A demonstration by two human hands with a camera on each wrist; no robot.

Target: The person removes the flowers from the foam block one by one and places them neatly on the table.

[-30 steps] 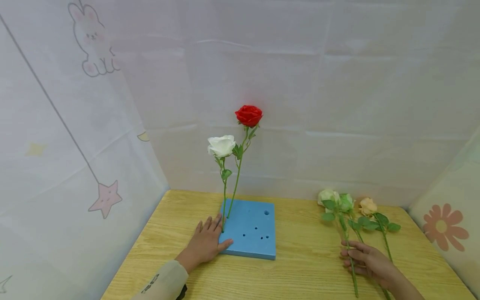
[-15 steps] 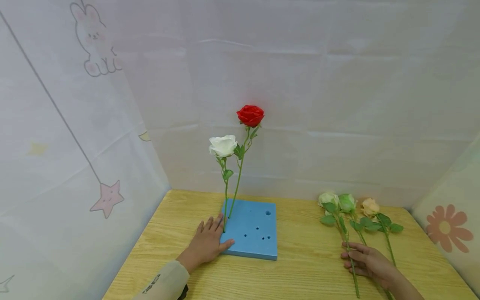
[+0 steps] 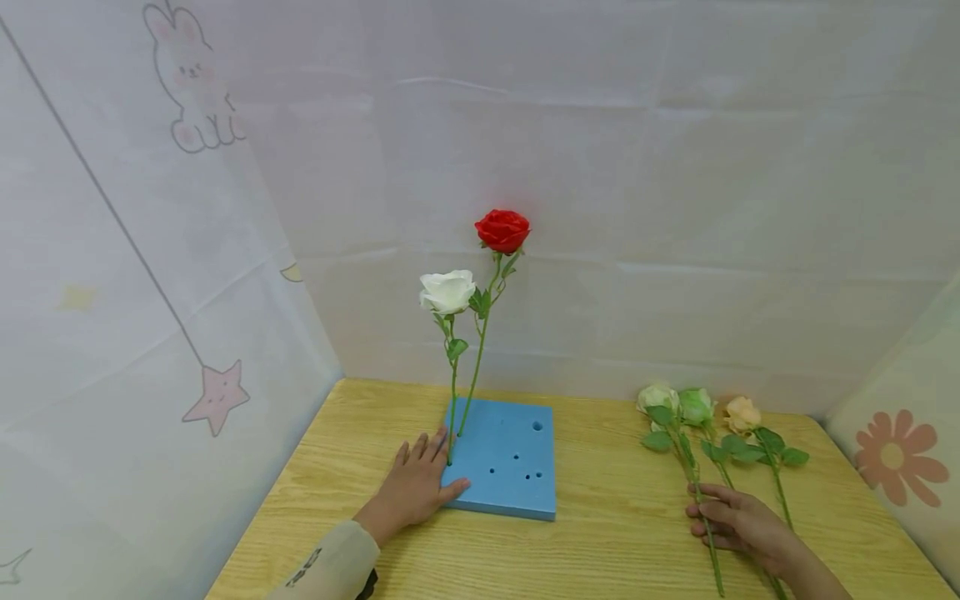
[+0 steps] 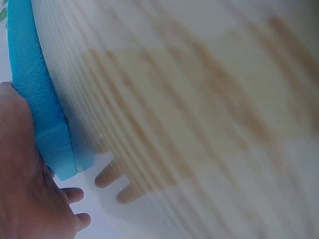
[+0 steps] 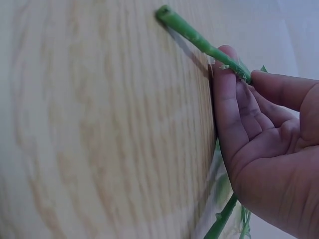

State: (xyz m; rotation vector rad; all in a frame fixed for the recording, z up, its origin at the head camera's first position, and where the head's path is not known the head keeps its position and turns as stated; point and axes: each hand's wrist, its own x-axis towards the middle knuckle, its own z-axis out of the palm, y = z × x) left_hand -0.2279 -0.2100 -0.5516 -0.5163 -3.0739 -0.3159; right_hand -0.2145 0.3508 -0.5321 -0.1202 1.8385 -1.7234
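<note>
My left hand rests with spread fingers along the left side of a blue foam board, thumb over its front corner. Upright in holes near the board's left side stand a white rose and, behind it, a red rose. Over on the right, my right hand pinches the green stem of a cream rose between thumb and fingers. In the right wrist view the cut stem end points away from the hand, close over the wood. The cream bloom lies at the table's back.
A light green rose and a peach rose lie beside the cream one, their stems running under or past the right hand. Several small holes dot the board. A white cloth wall rises behind the wooden table.
</note>
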